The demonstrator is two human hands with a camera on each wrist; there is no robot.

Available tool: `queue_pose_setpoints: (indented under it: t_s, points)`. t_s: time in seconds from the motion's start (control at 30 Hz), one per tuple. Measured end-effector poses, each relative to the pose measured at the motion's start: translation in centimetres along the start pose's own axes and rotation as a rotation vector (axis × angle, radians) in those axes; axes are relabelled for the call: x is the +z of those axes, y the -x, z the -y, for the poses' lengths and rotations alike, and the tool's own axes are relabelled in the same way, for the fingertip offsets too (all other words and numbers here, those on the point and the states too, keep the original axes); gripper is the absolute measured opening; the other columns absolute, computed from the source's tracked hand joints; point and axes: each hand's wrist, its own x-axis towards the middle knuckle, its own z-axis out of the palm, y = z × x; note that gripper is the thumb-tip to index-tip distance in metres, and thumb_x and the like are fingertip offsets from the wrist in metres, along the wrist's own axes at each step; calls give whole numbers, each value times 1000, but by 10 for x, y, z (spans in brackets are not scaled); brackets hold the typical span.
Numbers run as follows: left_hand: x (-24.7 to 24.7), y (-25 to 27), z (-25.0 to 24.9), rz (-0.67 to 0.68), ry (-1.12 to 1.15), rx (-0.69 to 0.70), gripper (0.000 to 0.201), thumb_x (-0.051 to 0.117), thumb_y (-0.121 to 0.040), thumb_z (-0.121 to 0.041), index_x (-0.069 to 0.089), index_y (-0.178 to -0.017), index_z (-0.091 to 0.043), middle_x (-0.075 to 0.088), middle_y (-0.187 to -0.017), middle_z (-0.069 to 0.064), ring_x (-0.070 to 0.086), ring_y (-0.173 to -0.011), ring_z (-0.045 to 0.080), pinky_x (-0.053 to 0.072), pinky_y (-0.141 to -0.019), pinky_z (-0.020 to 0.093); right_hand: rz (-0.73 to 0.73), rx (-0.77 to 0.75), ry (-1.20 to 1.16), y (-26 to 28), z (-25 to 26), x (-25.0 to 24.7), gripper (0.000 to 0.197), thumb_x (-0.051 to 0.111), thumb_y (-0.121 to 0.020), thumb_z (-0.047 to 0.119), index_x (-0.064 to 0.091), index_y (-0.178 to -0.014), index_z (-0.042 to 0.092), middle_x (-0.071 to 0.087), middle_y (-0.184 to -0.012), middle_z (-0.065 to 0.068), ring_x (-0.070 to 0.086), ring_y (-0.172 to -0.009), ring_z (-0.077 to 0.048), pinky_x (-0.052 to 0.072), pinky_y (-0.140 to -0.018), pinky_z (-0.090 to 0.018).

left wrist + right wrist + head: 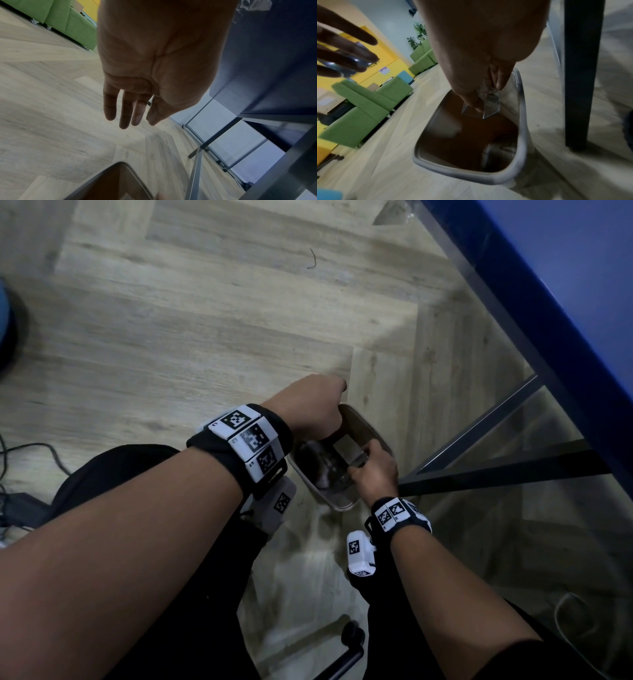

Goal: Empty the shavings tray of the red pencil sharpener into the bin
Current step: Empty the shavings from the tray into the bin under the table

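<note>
— Clear plastic, that's the shavings tray (485, 106), and it hangs right over the mouth of the bin (469, 174), pinched in the right hand (375, 474).

— How does the grip look?

— In the right wrist view the thumb and fingers (500, 79) curl round the tray's upper end, so its long axis runs down from the fingers towards six o'clock, into the opening. A few dark specks show inside it; whether its open face points down, I cannot tell.

— And the other hand?

— The left hand (310, 405) hovers at about ten o'clock from the tray, above the far rim. Its own wrist view shows the fingers (126, 112) straight and loose, holding nothing. Seen from the head it looks to be near the rim, though contact isn't clear.

— So which hand matters for the tipping?

— I'd judge the right: it alone holds the tray, and the bin lies directly beneath its fingers. A turn or shake of that wrist should drop what remains inside the grey rim.

— Anything round about?

— Wood-pattern floor (205, 320) under the bin, and a blue worktop (548, 285) on dark metal legs at two o'clock. The red sharpener itself isn't in view.
</note>
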Motion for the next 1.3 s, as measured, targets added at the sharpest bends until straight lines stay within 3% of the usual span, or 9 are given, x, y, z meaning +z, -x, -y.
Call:
queue_pose_setpoints:
  t_s: [0.13, 0.4, 0.6, 0.7, 0.8, 0.93, 1.03, 1.2, 1.3]
  points:
    - [-2, 1, -1, 4, 8, 4, 54, 49, -92, -7, 55, -146, -7, 60, -147, 17, 56, -136, 35, 50, -107, 45, -34, 23, -24, 1, 4, -1, 33, 81, -83, 14, 60, -107, 25, 72, -113, -6, 71, -100, -30, 61, -87, -39]
    - [-3, 2, -1, 3, 4, 15, 54, 48, -90, -6, 57, -143, -5, 62, -144, 18, 57, -133, 36, 51, -106, 46, 15, 81, -97, 4, -1, 1, 35, 86, -84, 12, 61, -106, 21, 70, -111, -7, 70, -97, -29, 51, -77, -29]
    - [-7, 5, -2, -11, 47, 4, 59, 47, -92, -2, 51, -151, -6, 58, -149, 19, 55, -136, 36, 51, -105, 41, 51, 143, -336, 17, -11, -16, 42, 89, -86, 30, 70, -119, 14, 76, -109, -3, 70, -99, -22, 47, -82, -24]
    - [-7, 6, 0, -10, 68, -36, 62, 46, -92, 0, 49, -153, -7, 56, -152, 18, 54, -138, 35, 51, -105, 41, 99, 180, -429, 24, -12, -27, 28, 84, -89, 34, 73, -109, 18, 77, -104, 0, 73, -97, -20, 59, -92, -35]
    - [-9, 11, 3, -21, 90, -72, 62, 46, -94, 0, 46, -156, -6, 52, -157, 18, 49, -144, 34, 45, -112, 39, 185, 265, -675, 38, -12, -43, 9, 76, -98, 20, 79, -99, 12, 80, -102, -12, 76, -94, -24, 61, -102, -50]
    - [-6, 22, 5, -6, 132, -93, 69, 51, -91, 1, 45, -159, -12, 51, -159, 15, 49, -146, 32, 43, -116, 38, 218, 310, -788, 58, -8, -69, 13, 70, -103, 16, 77, -94, 9, 80, -92, -16, 75, -76, -21, 64, -88, -39]
    - [-3, 37, -7, 81, 135, -2, 78, 54, -86, 4, 44, -159, -20, 52, -159, 11, 50, -145, 29, 44, -116, 37, 207, 300, -876, 81, 4, -96, 15, 66, -105, 13, 73, -94, 6, 77, -77, -8, 72, -66, -17, 65, -67, -25]
    - [-8, 78, -50, 132, 83, 212, 81, 55, -86, 0, 42, -161, -27, 54, -155, 9, 55, -138, 28, 47, -113, 39, 270, 242, -1056, 136, 20, -143, 16, 57, -109, 14, 71, -108, 7, 78, -92, -10, 76, -73, -18, 65, -74, -29]
    - [-16, 115, -78, 93, 14, 330, 78, 59, -90, -8, 39, -162, -29, 55, -151, 3, 56, -135, 25, 44, -103, 24, 274, 207, -1145, 176, 24, -167, 18, 58, -108, 11, 71, -111, -1, 81, -86, -11, 78, -69, -20, 66, -74, -33]
